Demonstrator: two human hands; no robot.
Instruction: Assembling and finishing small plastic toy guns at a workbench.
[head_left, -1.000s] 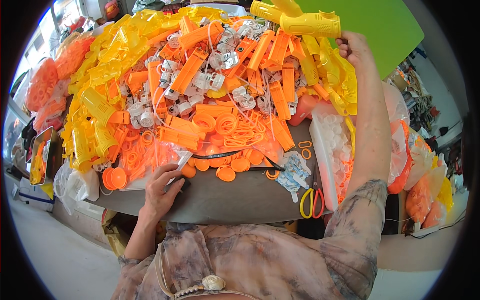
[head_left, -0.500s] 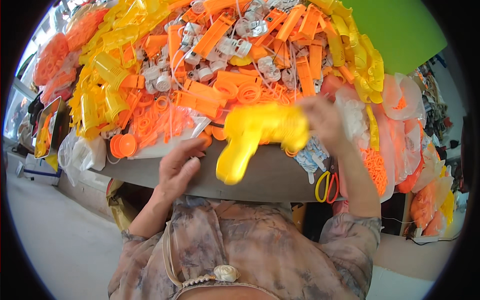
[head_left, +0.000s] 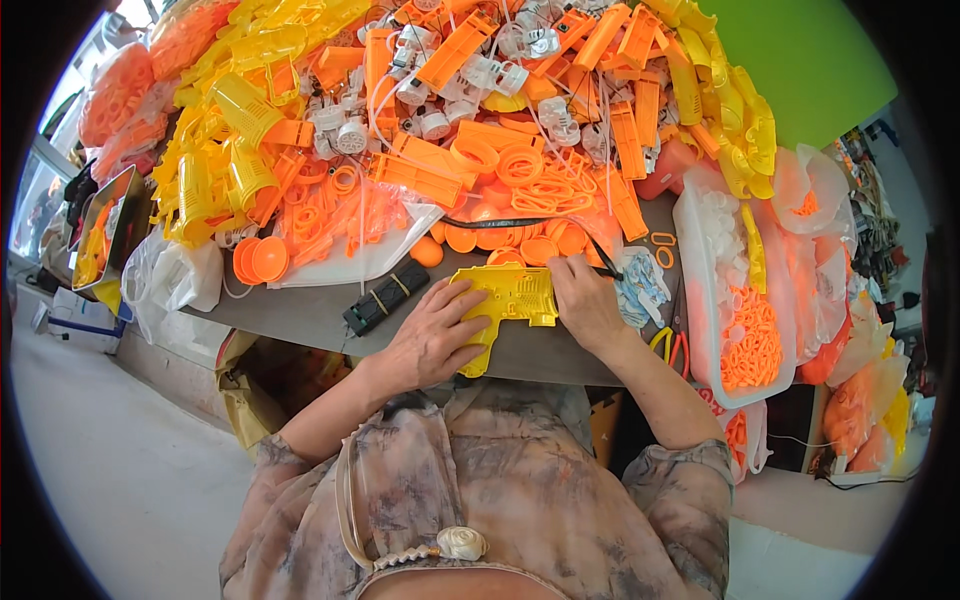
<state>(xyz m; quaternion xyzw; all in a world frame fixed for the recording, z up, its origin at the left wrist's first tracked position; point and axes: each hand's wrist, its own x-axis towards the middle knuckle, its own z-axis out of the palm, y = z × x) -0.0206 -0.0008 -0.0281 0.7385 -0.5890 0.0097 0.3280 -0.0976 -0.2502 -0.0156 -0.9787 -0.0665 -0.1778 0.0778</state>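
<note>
Though its outer side was shown, blurred, half a second earlier, the yellow plastic pistol-shaped half-shell [head_left: 522, 298] is now turned ribbed inside up at the grey table's [head_left: 555, 358] near edge, pinched at right by the right hand [head_left: 588, 308]; its left part is covered by the left hand's [head_left: 425, 345] half-bent fingers, whose hold cannot be told.

Brn-grey mottled top [head_left: 560, 460] w/ 1 cream rosette [head_left: 462, 543]

Bright glare at far upper left, fisheye-bent edges, black corners
</note>
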